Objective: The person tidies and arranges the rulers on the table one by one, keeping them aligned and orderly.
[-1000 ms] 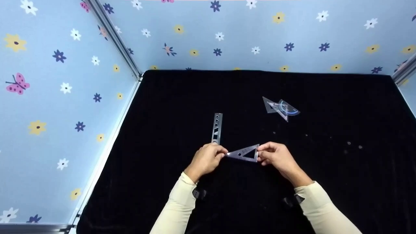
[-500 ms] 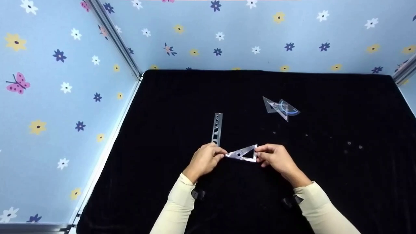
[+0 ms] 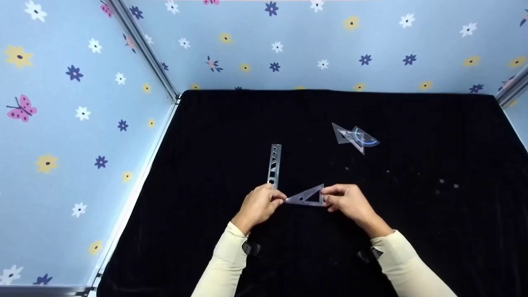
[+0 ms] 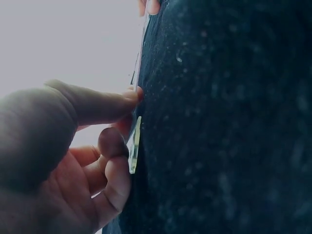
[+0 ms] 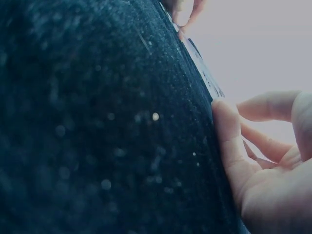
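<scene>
A clear set square with a triangular cut-out and a small round hole lies between my two hands in the head view. My left hand pinches its pointed left corner between thumb and forefinger. At its short right side, my right hand grips the edge with thumb and fingertips. A clear ruler with a row of cut-out shapes runs away from my left hand, its near end hidden under the fingers. In the left wrist view the ruler's end shows by the curled lower fingers.
Further back on the black cloth, a second set square and a clear protractor with a blue arc overlap in a small pile. Flower-patterned walls rise at the back and left, joined by a metal rail.
The set square has shifted slightly left, toward the ruler, and its lower edge has turned nearly level. Both hands still hold it; my right hand has moved a little left with it.
</scene>
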The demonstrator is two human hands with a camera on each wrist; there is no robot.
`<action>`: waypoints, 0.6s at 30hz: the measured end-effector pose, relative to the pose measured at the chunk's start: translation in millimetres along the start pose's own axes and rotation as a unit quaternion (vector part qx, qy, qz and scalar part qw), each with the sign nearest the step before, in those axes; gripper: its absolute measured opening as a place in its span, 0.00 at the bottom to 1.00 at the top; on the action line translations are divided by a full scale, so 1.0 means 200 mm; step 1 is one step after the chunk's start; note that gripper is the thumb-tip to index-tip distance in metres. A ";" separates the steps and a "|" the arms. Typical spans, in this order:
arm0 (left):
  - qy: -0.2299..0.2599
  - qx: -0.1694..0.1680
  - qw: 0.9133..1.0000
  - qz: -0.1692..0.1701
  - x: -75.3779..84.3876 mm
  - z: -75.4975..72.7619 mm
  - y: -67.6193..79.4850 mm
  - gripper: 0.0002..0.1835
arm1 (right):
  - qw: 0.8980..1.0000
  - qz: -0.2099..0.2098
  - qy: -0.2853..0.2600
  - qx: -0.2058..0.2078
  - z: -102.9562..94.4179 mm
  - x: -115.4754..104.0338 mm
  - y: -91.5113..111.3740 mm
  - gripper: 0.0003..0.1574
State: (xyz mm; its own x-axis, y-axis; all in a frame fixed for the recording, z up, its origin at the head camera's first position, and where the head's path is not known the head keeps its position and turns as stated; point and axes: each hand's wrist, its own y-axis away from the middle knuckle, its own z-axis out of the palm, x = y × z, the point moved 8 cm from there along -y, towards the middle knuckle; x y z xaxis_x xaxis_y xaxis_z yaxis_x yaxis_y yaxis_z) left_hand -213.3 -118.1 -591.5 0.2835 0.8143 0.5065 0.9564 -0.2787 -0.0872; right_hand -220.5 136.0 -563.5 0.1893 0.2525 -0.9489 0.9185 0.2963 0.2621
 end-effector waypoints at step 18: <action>0.043 -0.004 0.999 -0.014 -0.01 0.00 0.00 0.06 | 0.999 -0.024 0.032 -0.001 0.03 -0.03 0.02 0.18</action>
State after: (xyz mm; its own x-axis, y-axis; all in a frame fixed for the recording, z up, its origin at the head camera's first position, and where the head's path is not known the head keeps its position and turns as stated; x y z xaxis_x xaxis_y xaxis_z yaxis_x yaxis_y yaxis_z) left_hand -214.6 -119.6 -593.4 0.2501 0.7750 0.5804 0.9630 -0.2611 -0.0663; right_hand -215.9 130.9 -557.0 0.1225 0.2969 -0.9470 0.9250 0.3116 0.2174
